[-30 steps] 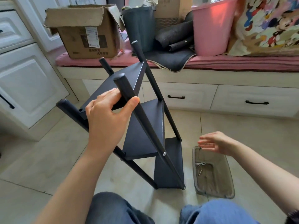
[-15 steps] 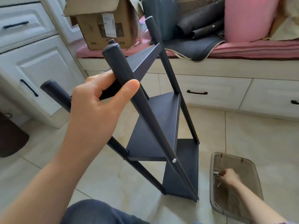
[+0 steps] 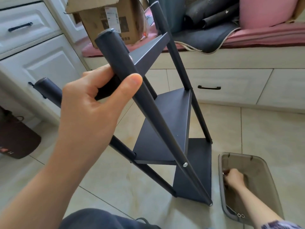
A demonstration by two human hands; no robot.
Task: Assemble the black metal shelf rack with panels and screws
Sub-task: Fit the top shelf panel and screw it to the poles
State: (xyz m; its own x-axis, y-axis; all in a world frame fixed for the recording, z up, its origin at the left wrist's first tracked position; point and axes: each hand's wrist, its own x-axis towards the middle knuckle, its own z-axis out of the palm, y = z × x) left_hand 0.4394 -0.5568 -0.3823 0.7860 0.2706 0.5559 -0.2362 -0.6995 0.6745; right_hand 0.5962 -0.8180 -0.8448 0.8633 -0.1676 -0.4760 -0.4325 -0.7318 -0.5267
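Head view: black shelf rack (image 3: 166, 129) is sitting tilted on the tile floor (image 3: 264, 129), leaning toward the camera, bottom end resting on the floor near the low drawers (image 3: 231, 86). Three panels are sitting between the poles: top panel (image 3: 148, 52), middle panel (image 3: 166, 128), bottom panel (image 3: 196, 171). A silver screw (image 3: 185, 164) is showing on the near pole (image 3: 148, 103), just below the middle panel.

Left hand (image 3: 92, 106) is gripping the near pole close to its upper capped end, thumb (image 3: 130, 85) pressing across the front of the pole, fingers curling round behind it and the top panel's edge. A second pole (image 3: 47, 90) is running behind the wrist, down to the left.

Right hand (image 3: 234, 179) is reaching into the grey plastic tray (image 3: 222, 187) on the floor, right of the rack's base and just beside it. Fingers are bunching together at something small and metallic at the tray's left wall; blurred, can't tell whether they're actually pinching it. Two small metal rings (image 3: 240, 215) are lying in the tray's near corner.

Behind: cardboard box (image 3: 112, 22), dark rolled mats (image 3: 212, 17) and a pink tub (image 3: 264, 10) are sitting on the pink-cushioned bench (image 3: 264, 37). White cabinet (image 3: 41, 60) on the left, brown bag (image 3: 16, 139) at its foot
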